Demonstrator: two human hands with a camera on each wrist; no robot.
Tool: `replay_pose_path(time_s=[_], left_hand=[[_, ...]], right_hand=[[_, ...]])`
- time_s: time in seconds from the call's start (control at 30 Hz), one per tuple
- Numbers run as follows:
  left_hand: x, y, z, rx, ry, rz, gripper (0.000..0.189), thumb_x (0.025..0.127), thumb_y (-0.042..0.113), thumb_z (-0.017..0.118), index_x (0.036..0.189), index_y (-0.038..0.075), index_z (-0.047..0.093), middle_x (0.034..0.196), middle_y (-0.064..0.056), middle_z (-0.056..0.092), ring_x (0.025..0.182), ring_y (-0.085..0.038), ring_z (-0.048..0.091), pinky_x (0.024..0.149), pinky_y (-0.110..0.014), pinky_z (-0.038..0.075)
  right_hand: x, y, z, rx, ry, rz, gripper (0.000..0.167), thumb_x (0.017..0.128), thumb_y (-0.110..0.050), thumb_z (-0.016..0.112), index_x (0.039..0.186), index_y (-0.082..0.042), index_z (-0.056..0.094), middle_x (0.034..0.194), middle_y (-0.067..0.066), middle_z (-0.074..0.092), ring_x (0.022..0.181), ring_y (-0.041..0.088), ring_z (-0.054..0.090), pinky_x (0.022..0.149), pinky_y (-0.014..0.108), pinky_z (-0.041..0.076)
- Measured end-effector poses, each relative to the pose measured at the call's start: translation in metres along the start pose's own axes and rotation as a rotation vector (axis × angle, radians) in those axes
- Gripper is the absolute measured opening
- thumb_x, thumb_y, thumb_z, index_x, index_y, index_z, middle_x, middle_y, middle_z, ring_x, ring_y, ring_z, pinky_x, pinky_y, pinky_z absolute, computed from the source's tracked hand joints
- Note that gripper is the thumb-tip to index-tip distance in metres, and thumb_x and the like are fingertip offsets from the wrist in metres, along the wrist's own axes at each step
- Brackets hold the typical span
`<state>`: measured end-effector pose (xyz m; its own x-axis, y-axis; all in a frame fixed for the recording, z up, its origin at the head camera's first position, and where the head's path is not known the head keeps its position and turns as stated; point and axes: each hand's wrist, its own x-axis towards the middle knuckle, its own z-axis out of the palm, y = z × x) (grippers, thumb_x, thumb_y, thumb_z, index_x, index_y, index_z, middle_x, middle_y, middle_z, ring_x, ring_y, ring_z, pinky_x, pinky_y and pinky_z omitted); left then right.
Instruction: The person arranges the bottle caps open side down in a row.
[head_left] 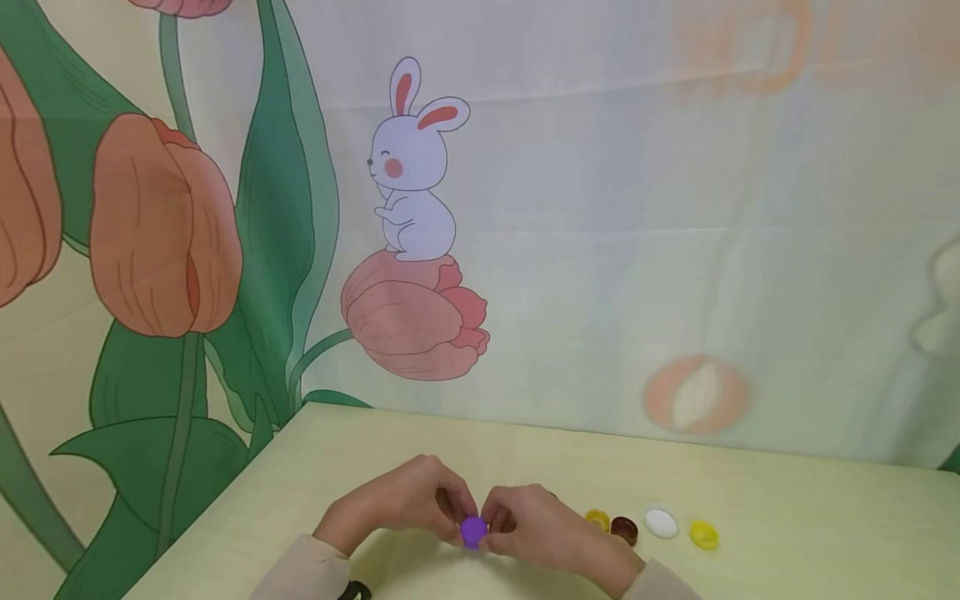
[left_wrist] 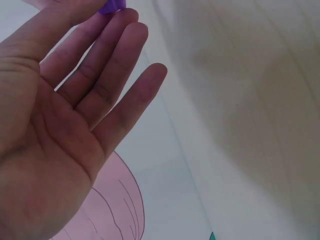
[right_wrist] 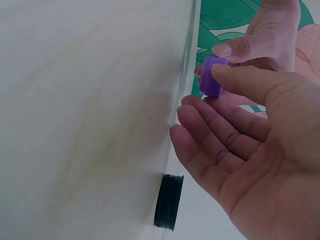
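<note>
Both hands hold a small purple bottle cap (head_left: 473, 532) between them, just over the table. My left hand (head_left: 408, 500) pinches its left side between thumb and fingertips. On the other side, the thumb and fingers of my right hand (head_left: 536, 527) grip it. The right wrist view shows the purple cap (right_wrist: 213, 77) side-on, a thumb from each hand on it. In the left wrist view only a sliver of the purple cap (left_wrist: 112, 6) shows at the top edge, above the left hand's (left_wrist: 75, 115) extended little finger.
Right of the right hand lie a yellow cap (head_left: 597, 520), a dark brown cap (head_left: 624, 531), a white disc-shaped lid (head_left: 661, 523) and another yellow cap (head_left: 704, 535). A small black object (head_left: 358, 591) shows by the left sleeve. Behind the table (head_left: 787, 517) hangs a printed cloth (head_left: 585, 250).
</note>
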<state>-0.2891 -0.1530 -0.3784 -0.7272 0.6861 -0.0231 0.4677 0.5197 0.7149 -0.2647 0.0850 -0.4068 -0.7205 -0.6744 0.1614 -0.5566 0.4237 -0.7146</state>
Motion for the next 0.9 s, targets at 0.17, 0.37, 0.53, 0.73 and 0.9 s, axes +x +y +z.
replay_pose_path(time_s=[0.17, 0.37, 0.53, 0.73, 0.9], left_hand=[[0.0014, -0.0012, 0.0033, -0.001, -0.012, -0.009, 0.021, 0.08, -0.001, 0.091, 0.091, 0.013, 0.08, 0.084, 0.006, 0.075, 0.075, -0.01, 0.069, 0.071, -0.024, 0.057], [0.0025, -0.002, 0.005, 0.013, -0.019, -0.014, 0.022, 0.079, -0.002, 0.091, 0.09, 0.012, 0.079, 0.083, 0.006, 0.075, 0.074, -0.009, 0.068, 0.071, -0.023, 0.057], [0.0031, -0.0026, 0.0056, 0.033, -0.023, -0.014, 0.023, 0.078, -0.002, 0.092, 0.09, 0.014, 0.079, 0.082, 0.007, 0.074, 0.074, -0.008, 0.068, 0.071, -0.023, 0.056], [0.0033, -0.0006, 0.007, 0.059, -0.036, -0.05, 0.024, 0.077, 0.001, 0.094, 0.089, 0.016, 0.078, 0.081, 0.007, 0.072, 0.074, -0.007, 0.065, 0.07, -0.024, 0.054], [0.0033, -0.0005, 0.0072, 0.074, -0.048, -0.065, 0.025, 0.076, 0.002, 0.094, 0.088, 0.017, 0.077, 0.081, 0.006, 0.071, 0.074, -0.006, 0.063, 0.07, -0.023, 0.052]], right_hand=[[0.0005, 0.0027, 0.0018, -0.013, -0.005, -0.004, 0.015, 0.092, -0.007, 0.082, 0.098, -0.011, 0.069, 0.084, -0.01, 0.07, 0.077, 0.0, 0.063, 0.073, 0.021, 0.054], [0.002, 0.0032, 0.0039, -0.042, -0.006, -0.009, 0.017, 0.092, -0.008, 0.083, 0.098, -0.012, 0.068, 0.084, -0.011, 0.069, 0.077, -0.001, 0.062, 0.073, 0.021, 0.054], [0.002, 0.0021, 0.004, -0.062, -0.007, -0.012, 0.017, 0.092, -0.008, 0.083, 0.098, -0.012, 0.068, 0.084, -0.012, 0.068, 0.076, -0.001, 0.061, 0.073, 0.022, 0.054], [0.0023, 0.0035, 0.0054, -0.05, -0.022, 0.002, 0.018, 0.091, -0.006, 0.084, 0.096, -0.01, 0.067, 0.082, -0.011, 0.065, 0.074, 0.0, 0.058, 0.07, 0.022, 0.052], [0.0025, 0.0027, 0.0063, -0.049, -0.034, 0.009, 0.018, 0.09, -0.006, 0.084, 0.096, -0.01, 0.067, 0.08, -0.012, 0.064, 0.073, 0.0, 0.057, 0.071, 0.022, 0.052]])
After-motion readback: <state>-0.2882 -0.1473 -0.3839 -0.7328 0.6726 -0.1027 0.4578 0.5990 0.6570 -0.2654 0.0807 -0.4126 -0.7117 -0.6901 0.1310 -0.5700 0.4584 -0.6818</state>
